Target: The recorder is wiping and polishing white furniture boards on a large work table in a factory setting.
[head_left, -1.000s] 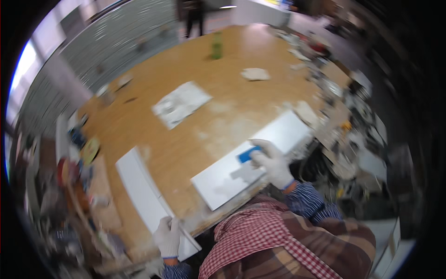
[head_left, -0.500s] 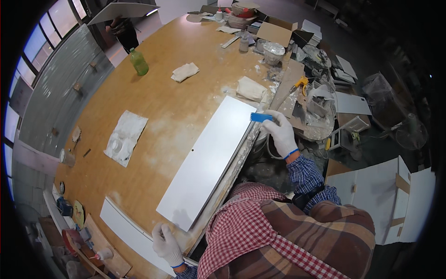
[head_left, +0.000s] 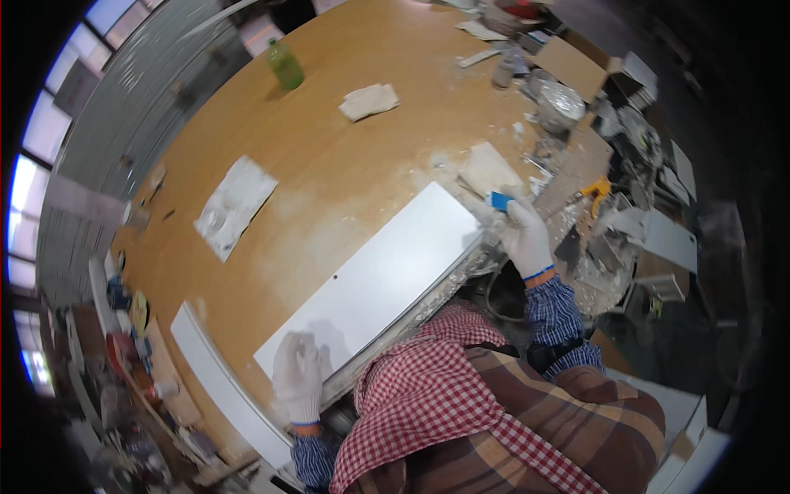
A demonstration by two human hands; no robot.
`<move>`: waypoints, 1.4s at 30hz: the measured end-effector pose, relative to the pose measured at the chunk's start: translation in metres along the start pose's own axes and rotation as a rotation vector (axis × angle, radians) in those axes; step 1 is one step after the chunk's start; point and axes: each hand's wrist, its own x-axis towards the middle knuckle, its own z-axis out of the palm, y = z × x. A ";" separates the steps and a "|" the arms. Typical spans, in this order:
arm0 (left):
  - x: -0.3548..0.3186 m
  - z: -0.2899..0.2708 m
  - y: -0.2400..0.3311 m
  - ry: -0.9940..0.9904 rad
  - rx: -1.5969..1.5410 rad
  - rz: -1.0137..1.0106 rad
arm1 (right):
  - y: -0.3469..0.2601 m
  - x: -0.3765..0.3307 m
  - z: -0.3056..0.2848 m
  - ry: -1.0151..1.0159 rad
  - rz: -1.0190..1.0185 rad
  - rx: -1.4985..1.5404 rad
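Note:
A long white panel (head_left: 374, 276) with one small dark hole lies along the near edge of the table. My right hand (head_left: 527, 239), in a white knitted glove, is closed on a small blue rectangular block (head_left: 499, 201) just off the panel's far right corner. Over the panel's near left end is my gloved left hand (head_left: 298, 375); its fingers are loosely bent with nothing seen in them. Whether it touches the panel I cannot tell. A folded off-white cloth (head_left: 491, 170) rests beyond the panel's right end.
A curved white strip (head_left: 230, 387) lies left of the panel. Farther back are a green bottle (head_left: 285, 64), a folded cloth (head_left: 369, 102) and a white sheet (head_left: 236, 206). Cluttered tools, a foil-covered bowl (head_left: 561, 107) and a yellow-handled tool (head_left: 598, 193) fill the right side.
The whole view has turned and shifted. My left hand has moved from beside the panel to over its left end. My right hand still grips the blue block near the right end.

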 end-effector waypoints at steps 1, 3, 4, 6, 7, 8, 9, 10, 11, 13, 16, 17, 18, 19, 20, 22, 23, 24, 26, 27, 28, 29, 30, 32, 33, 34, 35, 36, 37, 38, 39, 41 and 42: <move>0.007 0.007 -0.002 -0.033 0.070 0.070 | -0.002 0.001 0.009 -0.002 0.027 0.017; 0.018 0.025 0.001 -0.054 0.147 0.048 | -0.010 0.006 0.026 -0.019 0.050 -0.048; 0.021 0.035 -0.001 -0.041 0.162 0.009 | -0.010 0.022 0.004 -0.094 0.072 -0.027; 0.024 0.053 -0.008 0.008 0.251 0.007 | -0.004 0.040 -0.001 -0.189 0.126 -0.009; 0.024 0.057 -0.011 0.018 0.263 -0.025 | -0.007 0.038 0.020 -0.155 0.100 -0.050; 0.023 0.060 -0.014 -0.009 0.309 -0.020 | -0.008 0.038 0.037 -0.119 0.070 -0.092; 0.021 0.064 -0.016 -0.041 0.348 -0.010 | -0.010 0.040 0.045 -0.134 0.089 -0.099; 0.019 0.067 -0.020 -0.037 0.350 -0.032 | -0.011 0.042 0.051 -0.152 0.082 -0.131; 0.019 0.068 -0.024 0.029 0.356 0.011 | -0.010 0.045 0.057 -0.169 0.074 -0.163; 0.019 0.070 -0.023 0.087 0.352 0.048 | -0.006 0.054 0.066 -0.193 0.071 -0.184; 0.021 0.063 -0.022 0.080 0.306 0.016 | 0.000 0.069 0.079 -0.258 0.052 -0.217; 0.022 0.064 -0.020 0.080 0.284 0.040 | 0.003 0.074 0.085 -0.295 0.040 -0.233; 0.023 0.062 -0.018 0.084 0.266 0.060 | 0.004 0.078 0.092 -0.312 0.049 -0.234; 0.024 0.061 -0.016 0.094 0.270 0.044 | 0.002 0.080 0.100 -0.360 0.077 -0.264; 0.025 0.061 -0.014 0.097 0.254 0.060 | 0.002 0.080 0.111 -0.410 0.103 -0.294; 0.030 0.057 -0.011 0.109 0.228 0.068 | 0.008 0.072 0.144 -0.412 0.113 -0.308; 0.032 0.053 -0.011 0.070 0.189 0.060 | 0.014 0.069 0.161 -0.402 0.118 -0.316; 0.036 0.048 -0.011 0.030 0.147 0.055 | 0.021 0.067 0.177 -0.415 0.117 -0.326; 0.048 0.043 -0.008 -0.005 0.152 0.021 | 0.034 0.065 0.206 -0.461 0.140 -0.367; 0.053 0.042 -0.009 -0.053 0.168 -0.005 | 0.040 0.065 0.219 -0.473 0.138 -0.378; 0.059 0.043 -0.014 -0.043 0.158 -0.013 | 0.047 0.068 0.232 -0.517 0.125 -0.462; 0.065 0.044 -0.018 -0.037 0.121 0.031 | 0.054 0.071 0.247 -0.561 0.112 -0.547; 0.069 0.047 -0.023 -0.032 0.086 0.070 | 0.062 0.074 0.262 -0.572 0.114 -0.559; 0.070 0.059 -0.029 -0.040 0.078 0.062 | 0.077 0.074 0.301 -0.689 0.013 -0.771; 0.070 0.063 -0.032 -0.058 0.076 0.069 | 0.085 0.072 0.321 -0.709 0.021 -0.778; 0.072 0.067 -0.032 -0.046 0.068 0.055 | 0.091 0.072 0.341 -0.766 -0.026 -0.839; 0.071 0.068 -0.031 -0.091 0.046 0.055 | 0.101 0.072 0.360 -0.825 -0.073 -0.897; 0.073 0.071 -0.031 -0.136 0.021 0.060 | 0.114 0.074 0.377 -0.816 -0.080 -0.915; 0.073 0.069 -0.031 -0.125 0.014 0.051 | 0.129 0.078 0.393 -0.829 -0.080 -0.924; 0.073 0.067 -0.030 -0.120 0.027 0.082 | 0.146 0.086 0.408 -0.878 -0.150 -0.981; 0.074 0.066 -0.029 -0.114 0.039 0.115 | 0.164 0.096 0.420 -0.926 -0.222 -1.039; 0.074 0.071 -0.029 -0.133 0.016 0.104 | 0.202 0.120 0.441 -0.984 -0.329 -1.058; 0.073 0.071 -0.033 -0.164 0.009 0.090 | 0.225 0.122 0.455 -0.980 -0.350 -1.117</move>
